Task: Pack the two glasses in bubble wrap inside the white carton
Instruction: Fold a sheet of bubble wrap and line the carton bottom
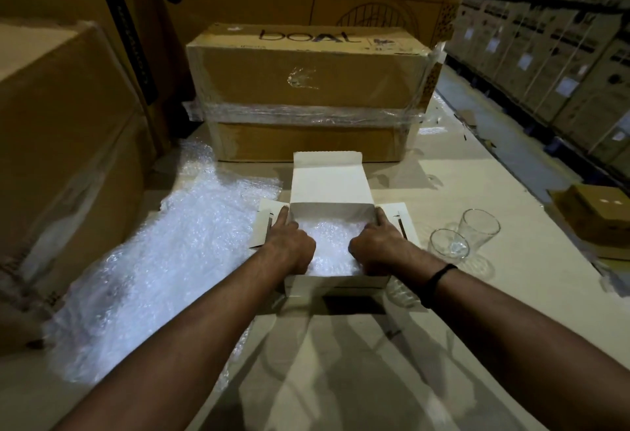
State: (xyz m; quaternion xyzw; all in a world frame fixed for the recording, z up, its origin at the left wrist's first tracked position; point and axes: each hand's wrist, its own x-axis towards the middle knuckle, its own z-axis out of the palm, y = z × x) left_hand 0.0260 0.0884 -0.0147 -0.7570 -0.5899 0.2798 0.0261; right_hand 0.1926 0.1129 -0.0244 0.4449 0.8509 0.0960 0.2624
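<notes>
The white carton stands open in the middle of the table, its lid flap tilted back and its side flaps spread. A piece of bubble wrap lines its inside. My left hand is in the carton's left side, fingers curled down onto the wrap, index finger along the left wall. My right hand does the same on the right side. Two empty clear glasses stand upright to the right of the carton, the near one and the far one, touching or nearly so.
A large sheet of bubble wrap lies left of the carton. A taped brown box stands just behind it, and big brown boxes wall the left. A small brown box sits at the right edge. Stacked cartons line the aisle at far right.
</notes>
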